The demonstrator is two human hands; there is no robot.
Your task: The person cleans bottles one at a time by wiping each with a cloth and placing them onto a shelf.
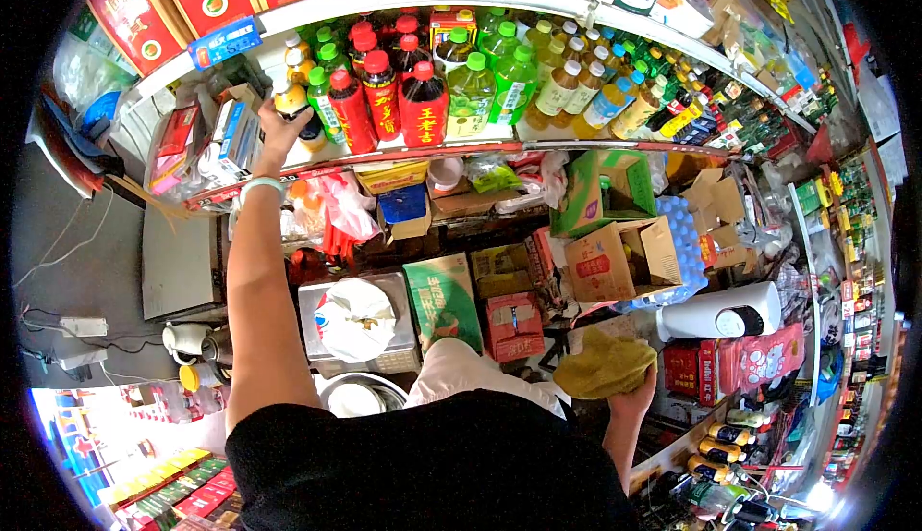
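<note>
Here's the long shelf (495, 149) curving across the view, red-capped bottles (424, 107) ranked upright along it. Down at the right, well apart from that shelf, the right hand (634, 395) has its fingers closed on a yellowish cloth (603, 363). Up at the left, it's the left hand (280, 132) that's nearer, arm at full stretch, fingers wrapped round a small light-capped bottle (290, 99)! That bottle stands near the shelf's front edge, long axis roughly upright, green-capped bottle (325, 104) just beside it; the cloth lies right and nearer the body.
</note>
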